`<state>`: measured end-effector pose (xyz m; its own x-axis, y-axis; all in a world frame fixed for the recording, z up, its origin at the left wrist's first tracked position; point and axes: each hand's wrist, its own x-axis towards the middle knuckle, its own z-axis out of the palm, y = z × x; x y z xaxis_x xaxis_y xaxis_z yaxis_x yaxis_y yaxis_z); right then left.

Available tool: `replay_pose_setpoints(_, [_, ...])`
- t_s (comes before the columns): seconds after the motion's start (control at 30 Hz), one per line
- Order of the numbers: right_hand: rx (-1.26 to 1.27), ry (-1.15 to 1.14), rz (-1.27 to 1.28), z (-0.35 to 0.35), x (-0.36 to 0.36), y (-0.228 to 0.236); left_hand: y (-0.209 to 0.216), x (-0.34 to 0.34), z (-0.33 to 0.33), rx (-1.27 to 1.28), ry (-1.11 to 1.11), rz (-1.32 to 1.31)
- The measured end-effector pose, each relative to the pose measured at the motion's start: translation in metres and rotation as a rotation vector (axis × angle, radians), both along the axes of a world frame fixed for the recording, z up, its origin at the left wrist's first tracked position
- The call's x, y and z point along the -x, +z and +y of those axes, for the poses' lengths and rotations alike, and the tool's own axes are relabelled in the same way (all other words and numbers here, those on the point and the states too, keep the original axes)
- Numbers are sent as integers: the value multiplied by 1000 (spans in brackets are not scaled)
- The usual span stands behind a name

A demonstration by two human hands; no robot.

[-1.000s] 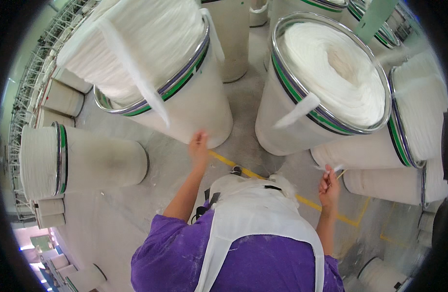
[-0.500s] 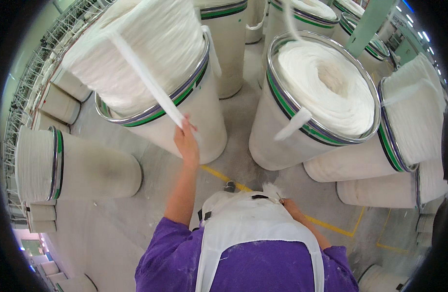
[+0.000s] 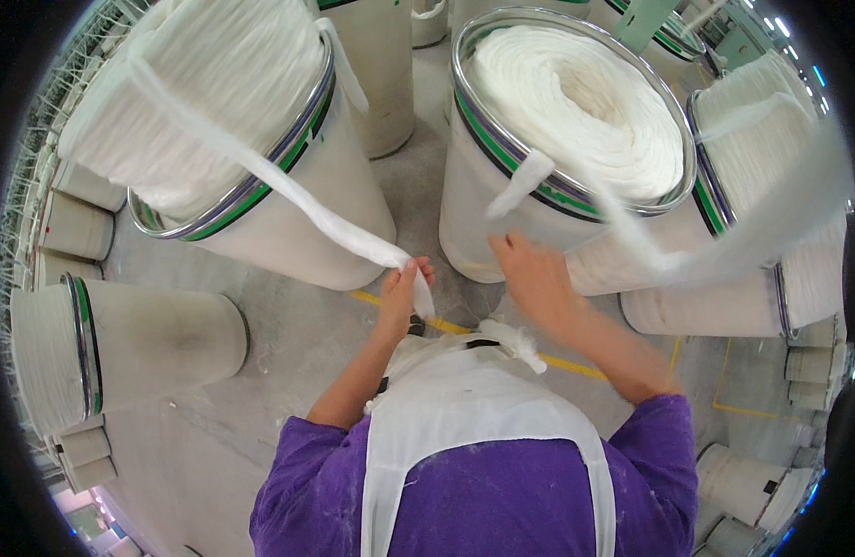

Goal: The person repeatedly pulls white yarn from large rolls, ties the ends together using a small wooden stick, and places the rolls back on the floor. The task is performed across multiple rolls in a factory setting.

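Observation:
My left hand [image 3: 407, 288] pinches a white cotton sliver [image 3: 321, 215] near its loose end, which hangs below the fingers. This strand runs up to the coiled sliver [image 3: 205, 102] bulging from the left can [image 3: 339, 223]. My right hand [image 3: 539, 274] is in front of the right can [image 3: 469, 223], slightly blurred, its fingers curled together. Whether they hold anything is hidden. Just above those fingers, a short sliver tail [image 3: 522, 184] hangs over the can's rim. A blurred white strand [image 3: 771, 218] sweeps from the right can toward the upper right.
More sliver-filled cans stand at the right [image 3: 752, 139] and at the left [image 3: 158, 339]. Another can [image 3: 376, 84] is behind, between the two near ones. A green post [image 3: 641, 23] rises at the back. White fluff [image 3: 516, 343] sticks out at my apron's waist. Yellow lines [image 3: 571, 367] mark the floor.
My left hand has drawn the sliver down and right, toward my middle. My right hand has risen from my waist to the right can. The strand above that can now sweeps rightward.

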<state>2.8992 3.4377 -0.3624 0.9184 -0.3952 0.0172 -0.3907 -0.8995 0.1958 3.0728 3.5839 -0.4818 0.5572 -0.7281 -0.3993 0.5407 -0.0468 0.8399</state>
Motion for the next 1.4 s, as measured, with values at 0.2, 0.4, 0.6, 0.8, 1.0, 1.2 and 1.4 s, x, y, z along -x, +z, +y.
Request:
replay_pose_setpoints(0.2, [293,-65,215,-48,-70,16,15,0,-1,-19,-95,155])
replay_pose_setpoints(0.4, [-129,-98,28,-69,-58,38,34,-6,-8,58,-196,292])
replay_pose_setpoints(0.6, [-1186,-457,-524,-75,-54,64,91,-4,-62,285,-205,162])
replay_pose_setpoints(0.8, [-1442,-535,-703,-68,-48,56,145,-2,-97,353,-119,192])
replay_pose_setpoints(1.0, [-1518,-528,-665,-65,-47,61,150,1,-112,354,-64,218])
replay_pose_setpoints(1.2, [-1400,-422,-705,-64,-50,55,136,-2,-116,330,-90,215])
replay_pose_setpoints(1.4, [-1471,-512,-832,-68,-56,47,114,-4,-116,291,-117,186])
